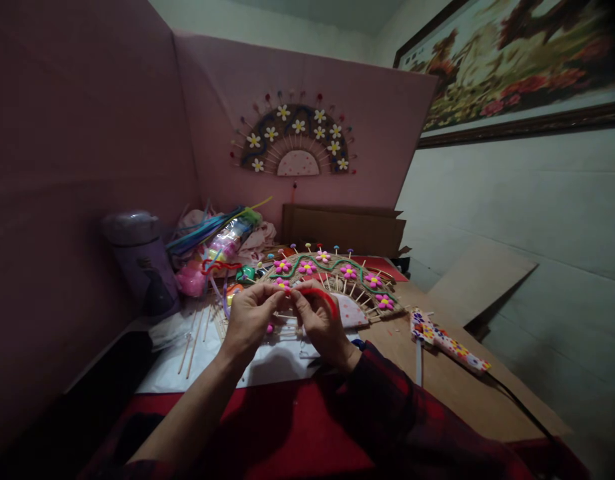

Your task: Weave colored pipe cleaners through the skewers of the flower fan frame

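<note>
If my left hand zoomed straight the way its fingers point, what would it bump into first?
Probably your right hand, close to your left hand's fingertips, by the red fuzzy strip. Exact depth is hard to judge.

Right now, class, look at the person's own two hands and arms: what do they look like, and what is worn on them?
Both the left hand and right hand are ungloved. A dark, red-checked sleeve reaches almost to the right wrist. The left forearm is bare, with dark cloth just visible near the elbow.
</note>
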### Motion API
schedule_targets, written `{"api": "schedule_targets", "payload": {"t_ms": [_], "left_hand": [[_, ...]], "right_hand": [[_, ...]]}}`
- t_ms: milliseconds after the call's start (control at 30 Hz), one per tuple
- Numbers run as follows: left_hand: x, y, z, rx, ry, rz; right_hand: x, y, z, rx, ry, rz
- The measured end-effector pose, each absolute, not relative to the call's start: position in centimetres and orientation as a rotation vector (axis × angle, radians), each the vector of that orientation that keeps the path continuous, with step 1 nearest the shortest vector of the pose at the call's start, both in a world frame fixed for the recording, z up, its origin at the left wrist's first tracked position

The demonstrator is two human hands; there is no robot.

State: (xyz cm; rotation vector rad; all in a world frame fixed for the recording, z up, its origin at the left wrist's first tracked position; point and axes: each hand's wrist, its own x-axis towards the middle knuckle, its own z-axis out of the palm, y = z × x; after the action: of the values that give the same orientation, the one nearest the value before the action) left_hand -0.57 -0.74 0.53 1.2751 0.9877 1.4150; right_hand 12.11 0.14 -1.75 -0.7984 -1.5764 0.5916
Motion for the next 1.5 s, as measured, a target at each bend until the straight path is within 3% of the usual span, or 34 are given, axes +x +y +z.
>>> {"api": "schedule_targets", "payload": {"t_ms": [667,867,1033,1267,1500], "left_hand": [[-0.5,-0.7,-0.2,1.579,1.123,1.472],[-0.4,-0.9,-0.6,1.905,1.361,1.628],[-0.2,-1.2,-0.8,2.09,1.32,1.687],[-0.3,-0.8,-0.3,1.507,1.106,1.467],[-0.7,-0.4,0.1,1.198,0.985,1.302]], "right_hand": [[12.4,-0.3,-1.2,-0.881,-1.632,0.418],[12.0,-0.6,-1.8,-0.859,-1.733,0.209],[11.9,-0.2,-2.2,-0.89,-1.682,0.25],[12.1,0.2,-2.4,-0.833,-1.645,0.394],[12.2,-0.2,-1.7,-0.74,-1.712,0.299]]}}
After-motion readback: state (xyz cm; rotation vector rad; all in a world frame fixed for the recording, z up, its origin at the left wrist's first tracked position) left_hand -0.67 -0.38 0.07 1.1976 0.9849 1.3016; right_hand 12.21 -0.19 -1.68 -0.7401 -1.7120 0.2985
